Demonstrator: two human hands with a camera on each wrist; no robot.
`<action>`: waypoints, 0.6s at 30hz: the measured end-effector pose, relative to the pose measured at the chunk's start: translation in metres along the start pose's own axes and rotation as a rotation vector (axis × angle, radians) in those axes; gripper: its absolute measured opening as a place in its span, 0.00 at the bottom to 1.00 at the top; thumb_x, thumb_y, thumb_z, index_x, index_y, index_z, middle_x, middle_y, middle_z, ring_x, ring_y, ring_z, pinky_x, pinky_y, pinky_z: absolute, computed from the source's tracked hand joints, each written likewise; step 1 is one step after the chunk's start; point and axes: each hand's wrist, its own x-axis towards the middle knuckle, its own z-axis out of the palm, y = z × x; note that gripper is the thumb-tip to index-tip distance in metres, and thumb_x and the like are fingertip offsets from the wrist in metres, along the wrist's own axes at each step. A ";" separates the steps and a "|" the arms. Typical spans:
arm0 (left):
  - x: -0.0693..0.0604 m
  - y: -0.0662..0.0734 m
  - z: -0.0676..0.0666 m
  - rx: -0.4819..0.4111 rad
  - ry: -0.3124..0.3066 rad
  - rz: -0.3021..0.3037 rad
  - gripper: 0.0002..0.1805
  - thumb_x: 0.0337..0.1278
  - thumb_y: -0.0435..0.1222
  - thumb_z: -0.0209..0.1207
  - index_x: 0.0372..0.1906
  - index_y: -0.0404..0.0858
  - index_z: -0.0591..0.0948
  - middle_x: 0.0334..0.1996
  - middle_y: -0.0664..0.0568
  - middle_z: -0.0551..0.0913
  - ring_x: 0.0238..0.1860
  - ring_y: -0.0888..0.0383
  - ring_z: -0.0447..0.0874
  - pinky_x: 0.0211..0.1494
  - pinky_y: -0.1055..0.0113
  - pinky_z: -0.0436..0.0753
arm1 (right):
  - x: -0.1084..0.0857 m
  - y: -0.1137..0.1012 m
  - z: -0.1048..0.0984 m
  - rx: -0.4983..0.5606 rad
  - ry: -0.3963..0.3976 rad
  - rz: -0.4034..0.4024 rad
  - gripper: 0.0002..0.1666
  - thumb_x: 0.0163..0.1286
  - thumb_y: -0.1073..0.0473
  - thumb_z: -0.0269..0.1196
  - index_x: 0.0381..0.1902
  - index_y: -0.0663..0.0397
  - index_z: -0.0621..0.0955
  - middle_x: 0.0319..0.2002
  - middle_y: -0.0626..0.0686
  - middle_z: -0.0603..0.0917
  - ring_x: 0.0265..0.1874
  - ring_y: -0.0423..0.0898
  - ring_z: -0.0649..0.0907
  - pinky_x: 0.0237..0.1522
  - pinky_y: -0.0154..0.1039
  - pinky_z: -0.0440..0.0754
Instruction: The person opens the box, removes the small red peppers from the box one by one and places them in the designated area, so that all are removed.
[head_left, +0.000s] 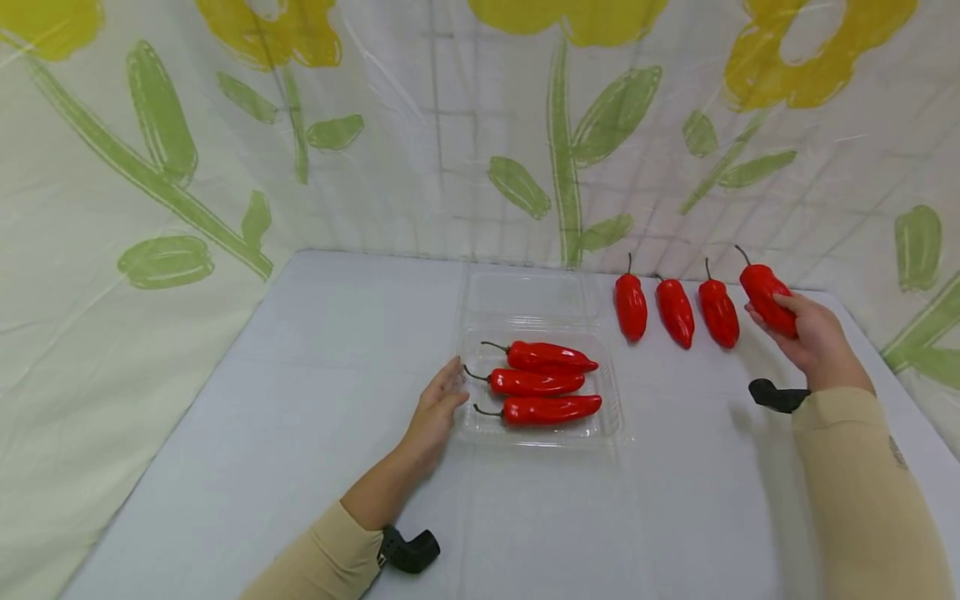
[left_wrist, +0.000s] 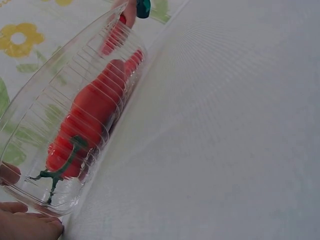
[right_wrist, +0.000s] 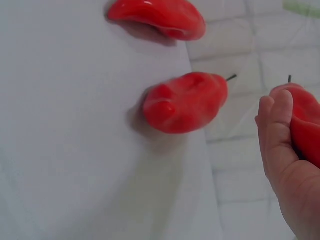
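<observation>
My right hand [head_left: 817,337] grips a red pepper [head_left: 762,287] at the table's far right, its thin stem pointing up and away. In the right wrist view the fingers [right_wrist: 280,130] lie along that pepper [right_wrist: 306,112]. My left hand [head_left: 433,417] holds the left edge of a clear plastic container [head_left: 617,421], thumb and fingers at its rim. Inside lie three red peppers, a far one [head_left: 551,356], a middle one [head_left: 536,382] and a near one [head_left: 551,410], stems to the left. The container's lid [head_left: 525,293] is folded back behind it.
Three more red peppers, a left one [head_left: 631,307], a middle one [head_left: 676,312] and a right one [head_left: 718,312], lie in a row along the far edge of the white table [head_left: 300,417]. Behind hangs a curtain [head_left: 420,167] with painted yellow flowers.
</observation>
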 end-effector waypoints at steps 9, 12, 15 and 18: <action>-0.001 0.001 -0.001 0.001 0.011 -0.008 0.32 0.62 0.29 0.42 0.72 0.37 0.52 0.73 0.43 0.52 0.74 0.47 0.44 0.74 0.46 0.46 | 0.012 -0.015 -0.001 0.015 0.115 0.052 0.62 0.52 0.49 0.68 0.71 0.22 0.39 0.70 0.29 0.41 0.70 0.37 0.46 0.52 0.38 0.80; 0.000 0.001 -0.001 0.000 0.007 -0.002 0.32 0.62 0.29 0.42 0.72 0.37 0.52 0.73 0.43 0.52 0.74 0.47 0.45 0.74 0.46 0.46 | 0.015 -0.018 -0.001 0.008 0.167 0.054 0.61 0.50 0.49 0.69 0.71 0.23 0.42 0.70 0.29 0.44 0.70 0.36 0.47 0.51 0.39 0.80; 0.000 0.000 -0.001 0.001 0.005 -0.004 0.32 0.62 0.29 0.42 0.72 0.38 0.52 0.73 0.43 0.52 0.74 0.47 0.45 0.74 0.46 0.46 | 0.019 -0.020 -0.003 -0.009 0.226 0.069 0.60 0.49 0.47 0.69 0.71 0.22 0.44 0.69 0.29 0.47 0.69 0.35 0.49 0.51 0.40 0.81; 0.001 -0.001 0.000 -0.001 0.006 0.004 0.32 0.62 0.28 0.42 0.72 0.37 0.52 0.73 0.42 0.53 0.74 0.47 0.46 0.74 0.48 0.47 | 0.022 -0.022 -0.007 -0.015 0.283 0.098 0.60 0.48 0.46 0.69 0.70 0.21 0.45 0.68 0.29 0.49 0.68 0.35 0.51 0.53 0.41 0.79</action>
